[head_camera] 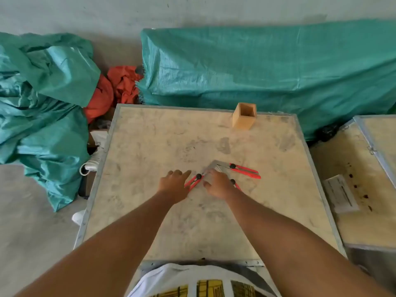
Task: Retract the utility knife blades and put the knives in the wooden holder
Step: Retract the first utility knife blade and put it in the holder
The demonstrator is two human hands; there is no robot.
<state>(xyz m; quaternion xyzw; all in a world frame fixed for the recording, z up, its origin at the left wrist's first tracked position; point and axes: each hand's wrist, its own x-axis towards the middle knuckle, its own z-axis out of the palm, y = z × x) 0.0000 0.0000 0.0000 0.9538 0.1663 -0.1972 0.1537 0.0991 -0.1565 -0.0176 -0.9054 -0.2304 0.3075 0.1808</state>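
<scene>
Three red utility knives with black knobs lie on the pale wooden crate top [150,151], their blades out. The left knife [194,181] lies slanted, its blade reaching up to a point near the middle. My left hand [174,185] hovers flat over its handle end, fingers apart. A second knife [235,183] is mostly hidden under my right hand [217,185], whose fingers rest beside the left knife's blade. The third knife [245,169] lies to the right, untouched. The square wooden holder [244,115] stands upright at the far edge, nothing visible in it.
Green tarpaulin bundles [267,67] lie behind and left of the crate, with orange cloth [120,84] between them. A second crate [364,185] with a paper label stands on the right. White shoes [94,161] lie by the crate's left edge.
</scene>
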